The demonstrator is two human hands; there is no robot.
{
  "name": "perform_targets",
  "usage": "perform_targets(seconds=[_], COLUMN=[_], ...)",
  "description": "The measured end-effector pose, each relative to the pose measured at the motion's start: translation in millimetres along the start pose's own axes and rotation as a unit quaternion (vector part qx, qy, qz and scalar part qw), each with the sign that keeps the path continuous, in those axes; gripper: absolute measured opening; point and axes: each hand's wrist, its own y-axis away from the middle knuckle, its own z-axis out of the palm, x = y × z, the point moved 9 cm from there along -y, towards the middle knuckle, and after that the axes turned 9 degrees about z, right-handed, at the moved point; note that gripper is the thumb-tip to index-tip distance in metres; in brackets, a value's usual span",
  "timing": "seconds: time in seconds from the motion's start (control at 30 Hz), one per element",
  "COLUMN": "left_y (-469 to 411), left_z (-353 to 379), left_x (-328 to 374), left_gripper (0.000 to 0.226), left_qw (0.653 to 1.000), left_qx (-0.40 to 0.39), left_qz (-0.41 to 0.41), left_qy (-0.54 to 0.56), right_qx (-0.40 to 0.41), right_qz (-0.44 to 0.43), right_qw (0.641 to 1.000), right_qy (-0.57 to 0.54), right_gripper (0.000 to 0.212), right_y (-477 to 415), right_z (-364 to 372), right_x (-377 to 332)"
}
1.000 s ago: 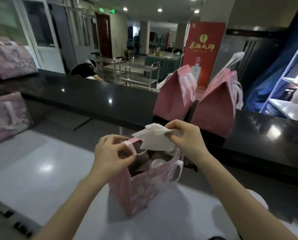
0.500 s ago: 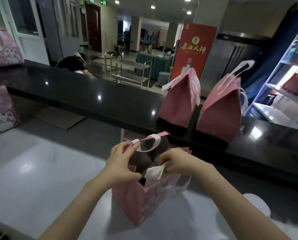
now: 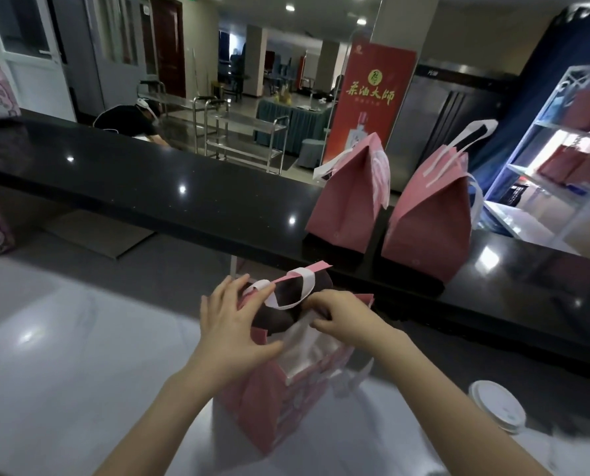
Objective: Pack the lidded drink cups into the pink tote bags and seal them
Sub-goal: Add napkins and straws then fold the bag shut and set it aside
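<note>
Head view: I count two pink paper totes sealed, 1 o'clock; third tote open, left fingers flat, right fingers pinching white paper; white-lidded cup unpacked.

Yellow characters 茶油大师 on red banner; smaller print beneath unreadable.

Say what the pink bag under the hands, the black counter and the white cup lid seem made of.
Pink bag: matte paper or thin card, judging by sharp folds. Black counter: polished stone or similar, mirroring ceiling lights. White cup lid: probably plastic, smooth; too blurred to confirm.
</note>
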Motion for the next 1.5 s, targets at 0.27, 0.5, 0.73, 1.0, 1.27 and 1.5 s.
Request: perform_targets(seconds=[0.27,0.5,0.73,1.0,1.27,1.5], left_y=[-12.8,-35.3,-33.3,-5.9,3.0,-5.7], left_z=[-25.0,58.9,258.3,438.4,568.6,641.8], left_x=[71.4,228.1,405.7,552.8,639.9,671.0], left_gripper=[0.026,0.014,0.022,0.010,0.024,0.038], left_qw=[0.986,0.972,0.930,0.889,0.894,0.915], left_qx=[0.144,0.092,-0.186,-0.326,-0.336,-0.278], left_qz=[0.028,0.169,0.222,0.231,0.239,0.290], left_qy=[-0.078,0.132,0.226,0.225,0.176,0.043], right_qx=[0.194,0.201,0.205,0.183,0.157,0.126], right_qz=[-0.006,0.104,0.247,0.395,0.440,0.414], right_qw=[0.974,0.966,0.937,0.894,0.884,0.900], right_qy=[-0.114,-0.123,-0.139,-0.110,-0.019,0.052], right_gripper=[0.014,0.013,0.015,0.022,0.041,0.047], right_y=[100.1,196.9,323.1,446.9,479.4,454.8], right_z=[-76.8,-89.4,-90.6,-71.4,-53.4,-31.7], right_x=[73.7,219.5,404.7,588.2,703.5,755.9])
